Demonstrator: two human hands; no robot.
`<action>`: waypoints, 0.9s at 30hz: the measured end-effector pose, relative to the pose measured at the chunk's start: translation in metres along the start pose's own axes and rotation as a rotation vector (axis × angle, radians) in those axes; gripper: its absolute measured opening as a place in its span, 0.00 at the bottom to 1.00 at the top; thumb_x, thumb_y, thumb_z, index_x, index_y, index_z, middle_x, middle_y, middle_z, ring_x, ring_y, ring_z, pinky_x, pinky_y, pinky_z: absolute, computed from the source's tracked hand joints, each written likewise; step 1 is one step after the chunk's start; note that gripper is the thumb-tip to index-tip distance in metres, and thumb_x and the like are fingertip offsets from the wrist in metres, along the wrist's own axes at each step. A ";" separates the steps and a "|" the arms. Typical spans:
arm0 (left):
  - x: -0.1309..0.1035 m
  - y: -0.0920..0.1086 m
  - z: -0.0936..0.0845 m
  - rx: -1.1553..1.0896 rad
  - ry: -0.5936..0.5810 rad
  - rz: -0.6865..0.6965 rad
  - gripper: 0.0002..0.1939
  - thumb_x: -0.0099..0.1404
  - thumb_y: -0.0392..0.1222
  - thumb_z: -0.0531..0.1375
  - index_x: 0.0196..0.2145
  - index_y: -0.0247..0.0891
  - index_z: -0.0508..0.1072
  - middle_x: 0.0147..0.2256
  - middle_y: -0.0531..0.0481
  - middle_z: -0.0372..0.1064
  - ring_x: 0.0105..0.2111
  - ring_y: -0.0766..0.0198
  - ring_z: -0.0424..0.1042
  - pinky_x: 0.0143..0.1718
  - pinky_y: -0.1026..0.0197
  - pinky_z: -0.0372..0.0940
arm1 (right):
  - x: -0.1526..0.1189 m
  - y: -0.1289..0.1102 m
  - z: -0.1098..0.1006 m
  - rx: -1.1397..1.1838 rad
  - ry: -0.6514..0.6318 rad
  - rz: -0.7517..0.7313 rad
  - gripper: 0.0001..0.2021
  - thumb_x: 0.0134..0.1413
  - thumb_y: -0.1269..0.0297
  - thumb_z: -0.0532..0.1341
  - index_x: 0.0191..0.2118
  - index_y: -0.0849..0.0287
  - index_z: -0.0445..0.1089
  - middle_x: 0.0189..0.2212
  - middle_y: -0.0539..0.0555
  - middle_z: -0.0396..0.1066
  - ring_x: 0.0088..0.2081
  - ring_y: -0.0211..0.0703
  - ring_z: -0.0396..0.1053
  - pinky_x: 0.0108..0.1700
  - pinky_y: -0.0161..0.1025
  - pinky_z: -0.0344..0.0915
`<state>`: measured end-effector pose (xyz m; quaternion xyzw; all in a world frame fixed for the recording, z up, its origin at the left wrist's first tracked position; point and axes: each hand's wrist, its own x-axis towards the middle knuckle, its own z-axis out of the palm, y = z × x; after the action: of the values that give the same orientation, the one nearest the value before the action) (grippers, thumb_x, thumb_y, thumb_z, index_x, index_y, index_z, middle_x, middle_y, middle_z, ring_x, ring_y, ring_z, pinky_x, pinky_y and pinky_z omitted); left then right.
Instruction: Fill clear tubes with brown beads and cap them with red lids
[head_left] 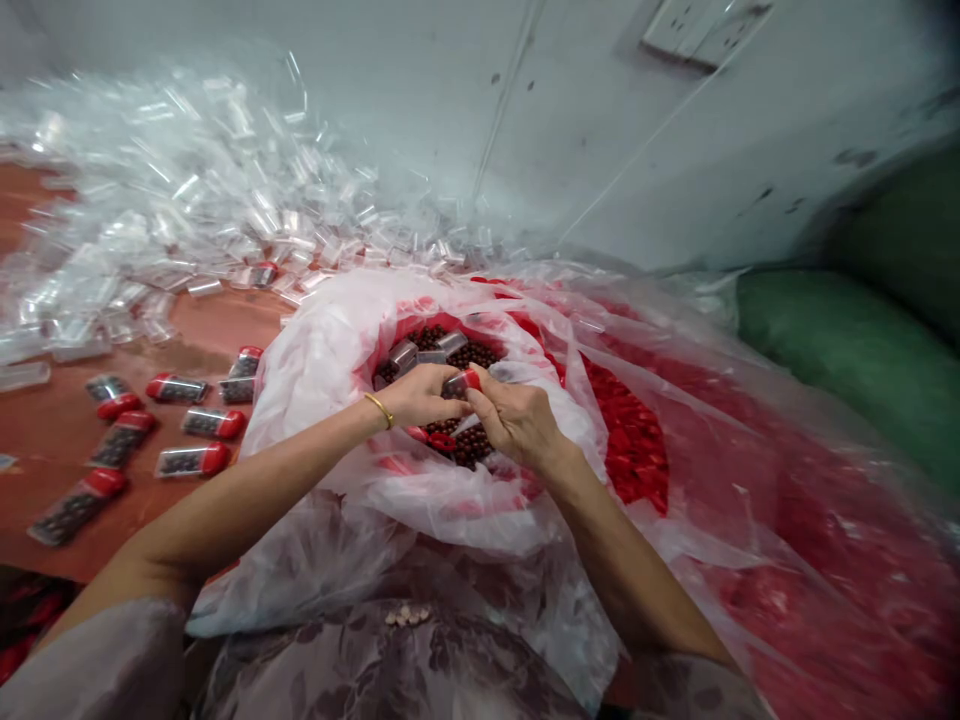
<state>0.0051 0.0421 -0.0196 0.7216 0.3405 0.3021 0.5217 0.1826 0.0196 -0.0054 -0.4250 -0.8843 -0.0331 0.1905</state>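
Note:
Over the mouth of a white plastic bag (315,330), both my hands are closed on one small clear tube (454,386) filled with dark beads. My left hand (420,395), with a gold bangle at its wrist, grips the body of the tube. At its other end, the fingers of my right hand (517,415) press around the red cap (471,379). Inside the bag lie many round brown beads (476,445). Some clear tubes (452,343) rest on the beads, and a loose red cap (441,441) lies below my hands.
Several filled, red-capped tubes (199,460) lie on the orange table (210,325) at left. A large heap of clear tubes (202,180) rises behind them against the wall (420,90). Right of the beads spreads a clear bag of red caps (630,440). Green sacks (825,340) stand far right.

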 end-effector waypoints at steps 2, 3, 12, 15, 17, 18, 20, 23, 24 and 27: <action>-0.001 0.000 -0.001 0.008 -0.039 -0.018 0.13 0.51 0.48 0.58 0.25 0.34 0.63 0.21 0.58 0.55 0.22 0.74 0.54 0.22 0.69 0.50 | 0.000 -0.002 -0.001 -0.118 -0.017 -0.051 0.26 0.65 0.57 0.42 0.53 0.73 0.66 0.28 0.61 0.76 0.27 0.44 0.73 0.26 0.36 0.58; -0.001 0.001 -0.001 0.016 -0.057 -0.033 0.14 0.51 0.48 0.59 0.25 0.34 0.63 0.20 0.58 0.55 0.21 0.74 0.54 0.21 0.69 0.49 | -0.001 -0.002 -0.002 -0.165 -0.018 -0.071 0.26 0.65 0.57 0.42 0.52 0.75 0.66 0.26 0.61 0.76 0.26 0.43 0.72 0.25 0.36 0.57; -0.011 0.017 0.019 0.077 -0.092 -0.071 0.12 0.53 0.46 0.59 0.28 0.34 0.65 0.21 0.57 0.60 0.22 0.72 0.58 0.23 0.68 0.53 | -0.020 0.002 -0.012 -0.023 0.058 -0.093 0.24 0.64 0.56 0.44 0.43 0.66 0.73 0.21 0.55 0.74 0.21 0.39 0.68 0.23 0.36 0.55; -0.019 0.030 0.019 0.097 -0.003 0.041 0.12 0.54 0.45 0.60 0.32 0.33 0.68 0.26 0.55 0.63 0.26 0.70 0.60 0.27 0.68 0.56 | -0.013 -0.002 -0.021 0.347 0.179 0.049 0.25 0.63 0.51 0.44 0.35 0.60 0.75 0.24 0.54 0.74 0.26 0.39 0.70 0.28 0.36 0.61; -0.025 0.034 0.017 0.091 0.050 0.069 0.13 0.56 0.46 0.60 0.33 0.34 0.69 0.27 0.55 0.64 0.26 0.70 0.61 0.28 0.68 0.57 | -0.001 -0.008 -0.023 0.639 0.268 0.235 0.28 0.62 0.47 0.44 0.33 0.59 0.75 0.23 0.53 0.70 0.26 0.38 0.69 0.29 0.36 0.63; -0.028 0.034 0.016 0.085 0.061 0.059 0.13 0.56 0.47 0.60 0.33 0.34 0.68 0.27 0.55 0.64 0.26 0.70 0.61 0.28 0.68 0.57 | 0.006 -0.011 -0.021 0.781 0.293 0.334 0.30 0.61 0.44 0.42 0.34 0.59 0.75 0.22 0.52 0.68 0.24 0.37 0.67 0.28 0.36 0.62; -0.035 0.032 0.018 0.093 0.042 0.004 0.12 0.58 0.48 0.59 0.32 0.34 0.67 0.25 0.55 0.65 0.24 0.70 0.63 0.27 0.68 0.57 | 0.019 -0.019 -0.014 1.034 0.260 0.480 0.34 0.59 0.41 0.38 0.39 0.60 0.73 0.24 0.52 0.67 0.22 0.36 0.63 0.25 0.35 0.62; -0.045 0.024 0.023 0.194 0.016 -0.049 0.10 0.59 0.45 0.58 0.31 0.34 0.67 0.26 0.53 0.67 0.26 0.68 0.65 0.28 0.66 0.58 | 0.030 -0.030 -0.001 1.262 0.026 0.504 0.39 0.57 0.39 0.32 0.52 0.60 0.67 0.36 0.55 0.70 0.30 0.38 0.68 0.34 0.37 0.67; -0.047 0.022 0.026 0.235 0.021 -0.044 0.10 0.59 0.44 0.58 0.31 0.34 0.67 0.27 0.52 0.69 0.28 0.66 0.66 0.29 0.66 0.59 | 0.030 -0.033 0.003 1.292 -0.067 0.480 0.40 0.57 0.39 0.31 0.56 0.60 0.63 0.40 0.56 0.70 0.36 0.40 0.70 0.41 0.38 0.67; -0.050 0.016 0.033 0.312 0.030 -0.024 0.09 0.60 0.44 0.58 0.34 0.33 0.68 0.32 0.49 0.71 0.31 0.63 0.68 0.32 0.64 0.60 | 0.027 -0.038 0.010 1.276 -0.258 0.400 0.41 0.57 0.38 0.28 0.65 0.59 0.51 0.51 0.57 0.66 0.53 0.43 0.64 0.58 0.44 0.57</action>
<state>0.0042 -0.0200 -0.0171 0.7853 0.3995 0.2500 0.4015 0.1348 0.0174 -0.0005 -0.3855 -0.6507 0.5817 0.2993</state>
